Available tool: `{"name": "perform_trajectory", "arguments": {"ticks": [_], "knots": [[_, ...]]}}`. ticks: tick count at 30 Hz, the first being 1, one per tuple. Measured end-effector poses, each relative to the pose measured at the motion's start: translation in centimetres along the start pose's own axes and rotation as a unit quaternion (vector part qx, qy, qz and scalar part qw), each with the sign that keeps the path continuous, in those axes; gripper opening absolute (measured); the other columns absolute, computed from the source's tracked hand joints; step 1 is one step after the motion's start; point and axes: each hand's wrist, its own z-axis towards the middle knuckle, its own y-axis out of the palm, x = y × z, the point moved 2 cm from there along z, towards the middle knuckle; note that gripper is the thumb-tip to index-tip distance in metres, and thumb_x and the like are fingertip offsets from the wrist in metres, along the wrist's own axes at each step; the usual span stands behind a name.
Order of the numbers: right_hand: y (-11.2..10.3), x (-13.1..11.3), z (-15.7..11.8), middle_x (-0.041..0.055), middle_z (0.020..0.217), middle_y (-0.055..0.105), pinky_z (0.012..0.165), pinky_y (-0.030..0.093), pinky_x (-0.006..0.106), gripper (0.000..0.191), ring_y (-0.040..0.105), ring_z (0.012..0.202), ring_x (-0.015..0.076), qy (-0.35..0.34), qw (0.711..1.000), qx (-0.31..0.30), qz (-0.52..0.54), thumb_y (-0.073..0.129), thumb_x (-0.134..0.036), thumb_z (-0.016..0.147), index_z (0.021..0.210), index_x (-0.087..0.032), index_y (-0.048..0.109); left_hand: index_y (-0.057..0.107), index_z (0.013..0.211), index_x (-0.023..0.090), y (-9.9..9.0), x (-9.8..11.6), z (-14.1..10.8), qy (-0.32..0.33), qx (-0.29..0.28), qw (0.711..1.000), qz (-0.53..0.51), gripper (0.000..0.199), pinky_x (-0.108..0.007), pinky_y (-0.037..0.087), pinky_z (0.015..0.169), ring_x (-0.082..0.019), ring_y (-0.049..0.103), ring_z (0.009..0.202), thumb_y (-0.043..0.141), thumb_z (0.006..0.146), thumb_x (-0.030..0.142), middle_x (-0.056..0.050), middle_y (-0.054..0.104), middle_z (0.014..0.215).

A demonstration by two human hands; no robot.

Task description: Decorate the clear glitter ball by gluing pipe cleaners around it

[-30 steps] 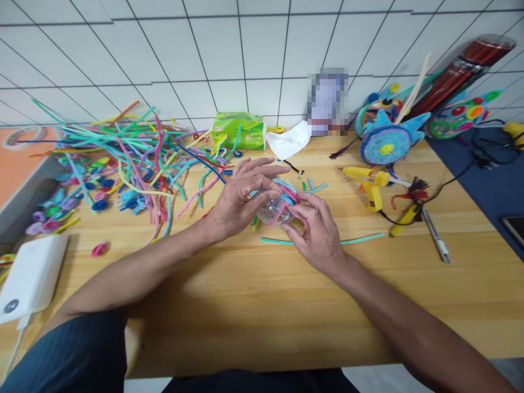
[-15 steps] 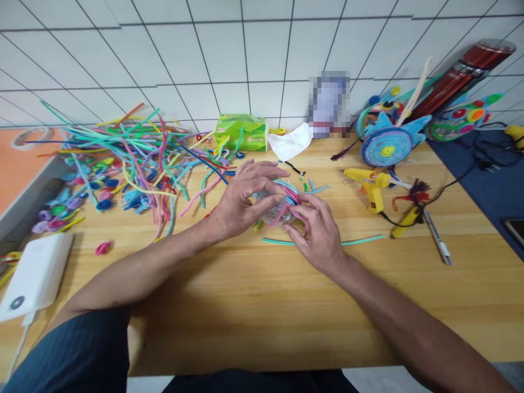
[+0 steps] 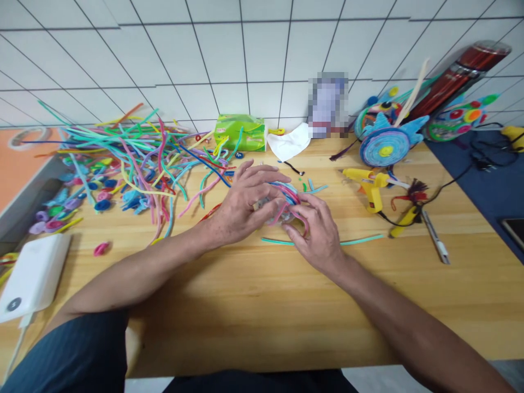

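Note:
Between my hands is a round, clear plastic piece with pink and blue pipe cleaners [image 3: 291, 191] wound along its edge. My left hand [image 3: 251, 204] covers its left side, thumb and forefinger pressed on the rim and the other fingers raised. On the right, my right hand [image 3: 317, 226] pinches the rim, with a loop of pink pipe cleaner running along its fingers. Much of the piece is hidden by the fingers. A loose turquoise pipe cleaner [image 3: 362, 240] lies on the table, passing behind my right hand.
At left lies a heap of pipe cleaners [image 3: 123, 139], with small coiled pieces below it and a white power bank [image 3: 36, 275]. A green tissue pack [image 3: 241, 134] rests by the wall. To the right are a yellow glue gun [image 3: 370, 188], a pen [image 3: 436, 237] and a blue coiled fish [image 3: 385, 147].
My left hand has shifted slightly right and lower over the round piece, covering more of the clear plastic. My right hand stays nearly in place.

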Motion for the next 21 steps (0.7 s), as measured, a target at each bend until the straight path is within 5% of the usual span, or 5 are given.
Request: {"name": "perform_trajectory", "arguments": {"ticks": [7,14,21], "knots": [[0.0,-0.1,0.1,0.0187,0.14,0.064,0.108,0.061,0.055,0.042,0.066,0.131,0.0335,0.002,1.0,0.002,0.0,0.074,-0.02,0.099,0.137,-0.025,0.058,0.064,0.099,0.024,-0.1,0.4,-0.2,0.009,-0.004,0.999,0.038,0.024,-0.054,0.032,0.131,-0.022,0.066,0.123,0.044,0.113,0.029,-0.006,0.076,0.124],[-0.1,-0.3,0.2,0.0184,0.14,0.064,0.107,0.062,0.053,0.039,0.067,0.131,0.0327,0.009,1.0,-0.001,0.0,0.072,-0.02,0.1,0.137,-0.024,0.058,0.06,0.105,0.024,0.1,0.9,-0.4,0.018,-0.023,0.999,0.033,0.003,-0.057,0.035,0.13,-0.023,0.063,0.129,0.058,0.107,0.024,-0.009,0.07,0.132],[-0.4,-0.4,0.1,0.0193,0.142,0.064,0.106,0.062,0.053,0.04,0.066,0.133,0.0332,0.011,1.0,-0.01,0.009,0.07,-0.02,0.102,0.14,-0.023,0.058,0.064,0.103,0.024,0.4,2.4,-0.7,0.084,-0.061,0.995,0.011,0.011,-0.055,0.029,0.134,-0.023,0.062,0.131,0.06,0.103,0.014,-0.008,0.07,0.132]]}}
